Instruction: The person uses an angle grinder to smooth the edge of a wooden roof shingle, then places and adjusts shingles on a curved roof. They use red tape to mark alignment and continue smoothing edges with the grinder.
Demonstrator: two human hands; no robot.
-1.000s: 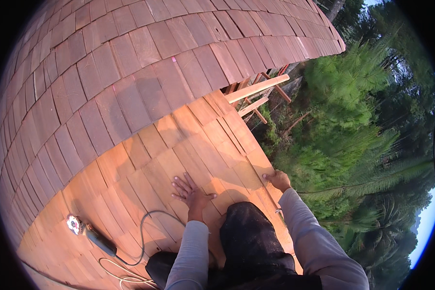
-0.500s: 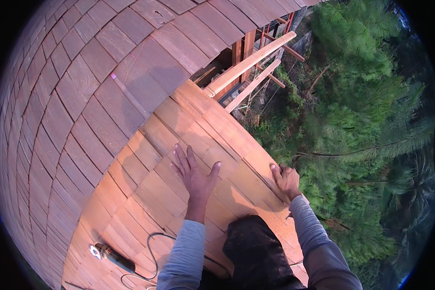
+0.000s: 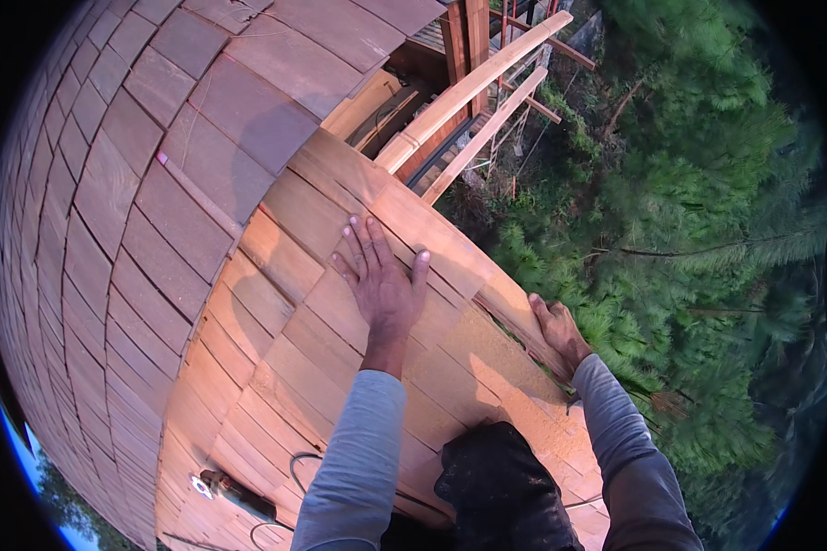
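My left hand (image 3: 386,286) lies with spread fingers on the light brown wooden shingles (image 3: 335,308) of a sloping roof. It holds nothing. At the roof's right edge, my right hand (image 3: 560,332) is closed over the outer side of a narrow wooden board (image 3: 513,308), thumb on top. Its other fingers are mostly hidden over the edge. A dark, narrow gap shows between this board and the neighbouring shingles. Sawdust (image 3: 489,347) covers the shingles beside the gap.
An angle grinder (image 3: 239,496) with a black cord lies at the lower left. Older, darker shingles (image 3: 188,197) curve along the left. Beyond the far edge, bare rafters (image 3: 478,81) jut out over an opening. Trees (image 3: 689,211) stand far below the right edge. My dark-clad knee (image 3: 496,477) is near.
My left hand has moved farther up the shingles. At the right edge, the gap beside the board has opened, with my right hand still on it. The view has shifted.
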